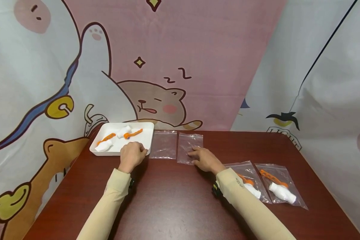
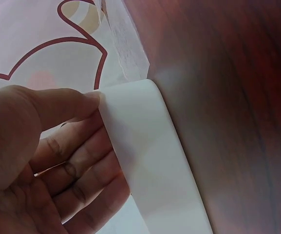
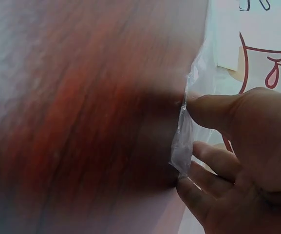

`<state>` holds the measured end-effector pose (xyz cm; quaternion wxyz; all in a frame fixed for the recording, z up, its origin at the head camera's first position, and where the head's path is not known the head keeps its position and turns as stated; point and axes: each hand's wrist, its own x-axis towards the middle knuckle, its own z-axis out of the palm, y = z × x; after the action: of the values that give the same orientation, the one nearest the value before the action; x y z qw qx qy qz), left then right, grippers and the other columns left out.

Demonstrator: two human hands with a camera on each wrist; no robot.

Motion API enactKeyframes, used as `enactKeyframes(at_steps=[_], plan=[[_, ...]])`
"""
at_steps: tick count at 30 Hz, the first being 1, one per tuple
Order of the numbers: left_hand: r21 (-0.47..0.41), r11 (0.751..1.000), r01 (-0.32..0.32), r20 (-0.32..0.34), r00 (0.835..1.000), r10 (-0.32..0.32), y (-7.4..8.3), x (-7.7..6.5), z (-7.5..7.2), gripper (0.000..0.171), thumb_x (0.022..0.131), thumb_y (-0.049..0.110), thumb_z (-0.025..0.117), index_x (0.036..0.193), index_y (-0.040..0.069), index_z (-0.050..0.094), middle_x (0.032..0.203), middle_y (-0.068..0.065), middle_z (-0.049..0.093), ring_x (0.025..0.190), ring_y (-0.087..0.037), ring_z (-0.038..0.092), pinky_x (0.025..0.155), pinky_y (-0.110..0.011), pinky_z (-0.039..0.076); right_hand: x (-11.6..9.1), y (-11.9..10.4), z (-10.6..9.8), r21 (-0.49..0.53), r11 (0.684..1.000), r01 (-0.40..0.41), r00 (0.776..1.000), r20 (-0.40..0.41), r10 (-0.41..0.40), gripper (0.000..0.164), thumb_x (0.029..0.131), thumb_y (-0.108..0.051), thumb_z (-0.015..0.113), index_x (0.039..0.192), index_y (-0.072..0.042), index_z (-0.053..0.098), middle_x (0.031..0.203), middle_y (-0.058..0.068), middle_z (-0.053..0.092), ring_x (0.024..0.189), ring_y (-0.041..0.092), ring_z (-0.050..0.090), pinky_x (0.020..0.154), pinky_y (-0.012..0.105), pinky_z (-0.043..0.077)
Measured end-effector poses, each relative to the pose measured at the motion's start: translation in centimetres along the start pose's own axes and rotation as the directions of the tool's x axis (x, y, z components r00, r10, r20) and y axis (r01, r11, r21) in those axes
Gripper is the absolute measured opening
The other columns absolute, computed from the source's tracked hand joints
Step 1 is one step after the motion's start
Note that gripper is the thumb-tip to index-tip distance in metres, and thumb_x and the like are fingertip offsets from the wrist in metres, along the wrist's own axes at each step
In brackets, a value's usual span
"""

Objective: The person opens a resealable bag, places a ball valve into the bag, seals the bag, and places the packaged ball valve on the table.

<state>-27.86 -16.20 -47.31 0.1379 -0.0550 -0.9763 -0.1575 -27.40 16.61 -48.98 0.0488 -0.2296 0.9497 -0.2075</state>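
Note:
At the back left is a white tray (image 1: 123, 125), and my left hand (image 1: 132, 155) grips its near right edge. In the left wrist view the thumb tip is at the tray's rim (image 2: 155, 146) and the other fingers reach behind the wall. My right hand (image 1: 206, 159) touches a clear zip bag (image 1: 184, 146) with its fingers and thumb spread apart. Close up, the bag's edge (image 3: 183, 141) shows at the fingertips. Just left of it lies another flat clear bag (image 1: 163, 146), beside the tray.
Inside the tray are orange strips (image 1: 133, 133) and white rounded pieces (image 1: 104, 145). On the right lie two filled clear bags; one shows an orange strip (image 1: 273, 178) and a white piece (image 1: 282, 193), the other (image 1: 243, 166) is partly behind my right sleeve. A printed cloth (image 1: 216, 66) hangs behind the table.

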Motion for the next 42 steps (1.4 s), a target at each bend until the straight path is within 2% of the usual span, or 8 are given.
enactKeyframes(at_steps=[10, 16, 21, 24, 29, 33, 39, 42], plan=[[0.0, 1.0, 0.001, -0.006, 1.0, -0.001, 0.0, 0.0, 0.0, 0.013, 0.084, 0.027, 0.077, 0.073, 0.02, 0.08, 0.079, -0.005, 0.077, 0.074, -0.037, 0.071, 0.061, -0.049, 0.051, -1.1, 0.1, -1.0, -0.01, 1.0, -0.007, 0.999, 0.035, 0.007, 0.041, 0.092, -0.013, 0.075, 0.132, -0.016, 0.071, 0.153, 0.018, 0.052, 0.142, 0.045, 0.048, 0.118, 0.058, 0.036], [-0.007, 1.0, 0.009, -0.003, 1.0, -0.009, 0.1, 0.0, 0.0, 0.015, 0.084, 0.028, 0.078, 0.071, 0.02, 0.079, 0.077, -0.005, 0.076, 0.072, -0.036, 0.07, 0.059, -0.049, 0.05, -0.3, 0.6, -1.3, -0.008, 0.999, 0.042, 0.999, -0.014, -0.043, 0.035, 0.09, -0.019, 0.079, 0.123, -0.01, 0.075, 0.138, 0.017, 0.066, 0.13, 0.038, 0.06, 0.112, 0.054, 0.045], [-0.008, 1.0, 0.01, -0.007, 1.0, -0.01, 0.1, 0.1, 0.0, 0.014, 0.084, 0.028, 0.077, 0.073, 0.02, 0.08, 0.079, -0.007, 0.077, 0.072, -0.036, 0.07, 0.059, -0.049, 0.05, 0.9, 0.9, -1.8, 0.103, 0.994, -0.036, 0.994, -0.096, 0.046, 0.044, 0.09, -0.025, 0.078, 0.126, -0.001, 0.069, 0.117, 0.016, 0.073, 0.108, 0.031, 0.067, 0.096, 0.051, 0.055], [-0.007, 1.0, 0.017, -0.003, 1.0, -0.017, 0.1, 0.1, 0.0, 0.013, 0.084, 0.028, 0.077, 0.074, 0.02, 0.08, 0.081, -0.007, 0.078, 0.074, -0.037, 0.071, 0.061, -0.05, 0.051, 1.8, 1.3, -2.0, 0.193, 0.974, -0.116, 0.982, -0.122, 0.141, 0.054, 0.091, -0.028, 0.076, 0.133, 0.002, 0.062, 0.119, 0.021, 0.071, 0.106, 0.033, 0.068, 0.093, 0.052, 0.056], [-0.004, 1.0, 0.026, 0.009, 1.0, -0.026, 0.1, 0.0, 0.0, 0.013, 0.084, 0.028, 0.077, 0.074, 0.021, 0.08, 0.081, -0.006, 0.078, 0.075, -0.037, 0.071, 0.062, -0.05, 0.052, 3.0, 2.2, -2.1, 0.324, 0.907, -0.269, 0.934, -0.14, 0.327, 0.063, 0.092, -0.033, 0.073, 0.139, 0.005, 0.055, 0.126, 0.025, 0.067, 0.115, 0.037, 0.065, 0.098, 0.051, 0.054], [-0.001, 1.0, 0.027, 0.006, 1.0, -0.027, 0.1, 0.0, -0.1, 0.015, 0.085, 0.029, 0.077, 0.073, 0.021, 0.08, 0.08, -0.007, 0.077, 0.074, -0.038, 0.07, 0.061, -0.05, 0.051, 3.9, 2.8, -2.1, 0.344, 0.865, -0.366, 0.884, -0.162, 0.439, 0.062, 0.092, -0.037, 0.072, 0.133, 0.008, 0.058, 0.127, 0.026, 0.066, 0.116, 0.039, 0.063, 0.1, 0.051, 0.052], [-0.003, 1.0, 0.022, 0.001, 1.0, -0.021, 0.0, 0.0, -0.2, 0.015, 0.084, 0.028, 0.077, 0.072, 0.02, 0.079, 0.079, -0.006, 0.077, 0.073, -0.037, 0.07, 0.06, -0.049, 0.05, 4.8, 2.7, -2.2, 0.251, 0.835, -0.49, 0.817, -0.2, 0.54, 0.048, 0.089, -0.043, 0.072, 0.096, 0.004, 0.07, 0.108, 0.024, 0.07, 0.098, 0.037, 0.063, 0.088, 0.051, 0.054], [-0.001, 1.0, 0.02, 0.003, 1.0, -0.02, 0.1, 0.0, -0.1, 0.015, 0.084, 0.028, 0.077, 0.072, 0.02, 0.079, 0.078, -0.006, 0.077, 0.072, -0.036, 0.07, 0.059, -0.048, 0.049, 5.2, 2.6, -2.0, 0.21, 0.802, -0.559, 0.785, -0.18, 0.593, 0.052, 0.088, -0.048, 0.073, 0.098, 0.003, 0.069, 0.114, 0.026, 0.066, 0.108, 0.043, 0.061, 0.091, 0.054, 0.054]])
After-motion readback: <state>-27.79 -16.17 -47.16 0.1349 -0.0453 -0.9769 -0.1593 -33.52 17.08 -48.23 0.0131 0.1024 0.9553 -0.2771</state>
